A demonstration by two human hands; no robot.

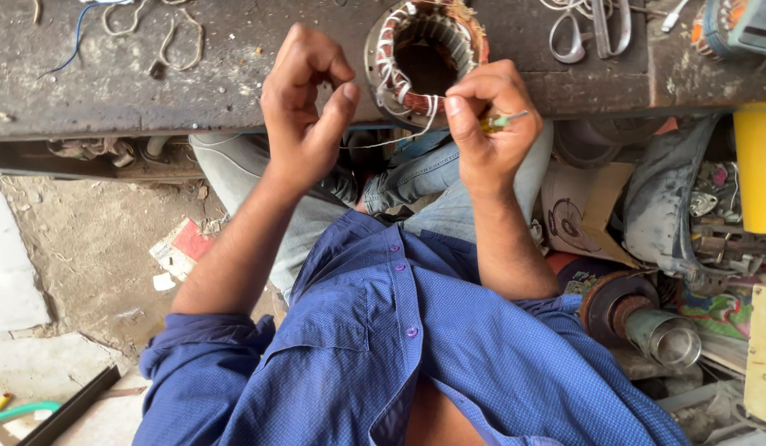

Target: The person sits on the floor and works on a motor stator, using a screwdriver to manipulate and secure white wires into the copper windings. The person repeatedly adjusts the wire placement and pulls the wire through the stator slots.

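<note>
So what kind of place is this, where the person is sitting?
Probably a small repair workshop for electric motors. A round motor stator with copper windings sits on the worn workbench, scissors lie nearby, and metal motor parts are piled at the side.

Stator [426, 58] top & scissors [593, 33] cut off by frame edge.

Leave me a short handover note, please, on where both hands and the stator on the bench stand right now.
Left hand: closed, pinching a thin white string pulled taut toward the stator.
Right hand: closed on a small green-handled tool, also gripping the string at the stator's rim.
Motor stator: lying on the dark workbench edge, copper coils partly laced with white tie.
Scissors lie beyond it on the bench.
Done: lacing on the left and near rim. Left: cannot tell about the rest.
</note>
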